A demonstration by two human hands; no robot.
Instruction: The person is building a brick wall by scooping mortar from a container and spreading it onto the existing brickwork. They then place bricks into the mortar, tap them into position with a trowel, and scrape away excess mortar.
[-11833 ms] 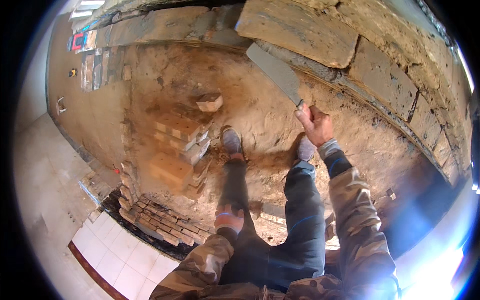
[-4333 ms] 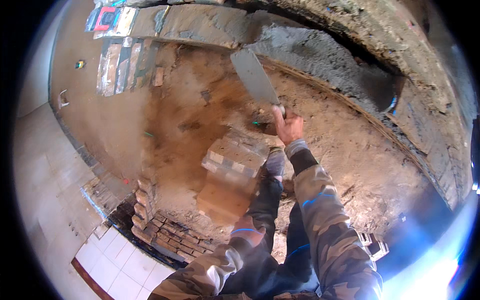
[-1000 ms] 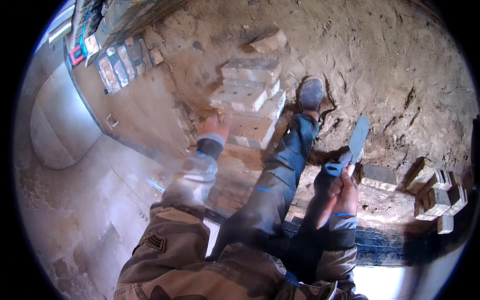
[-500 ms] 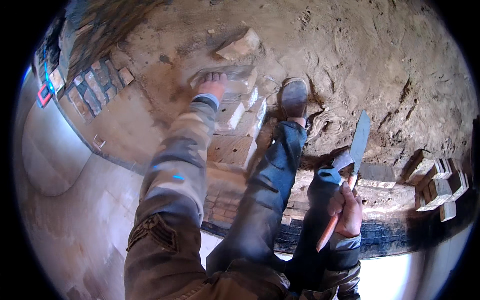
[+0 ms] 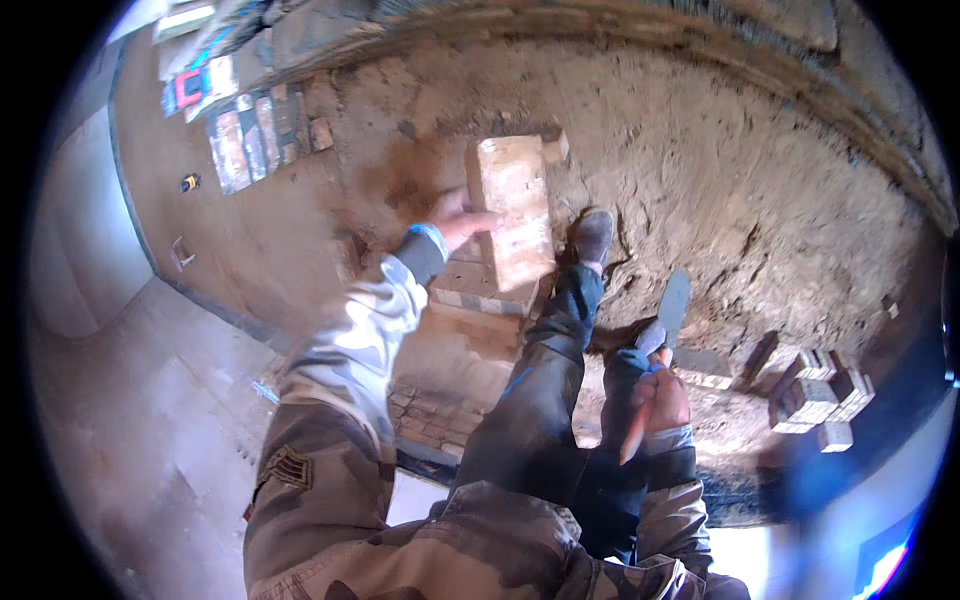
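My left hand (image 5: 460, 221) is closed on the left side of a large pale brick (image 5: 517, 215), its thumb lying across the upper face. That brick is held up over a stack of bricks (image 5: 480, 284), hiding part of it. In my right hand (image 5: 665, 402), beside my right leg, is a trowel (image 5: 673, 306). Its fingers wrap the orange handle, and the grey blade points away from me over the soil.
Several bricks (image 5: 806, 398) are piled at the right. Rows of bricks (image 5: 248, 140) lie at the far left near a red-framed object (image 5: 188, 88). A stone ledge (image 5: 620, 25) runs along the back. My left shoe (image 5: 593, 234) stands on loose earth.
My left hand has raised a brick off the stack and turned it upright toward me. My right hand with the trowel shifted slightly left as the view tilted.
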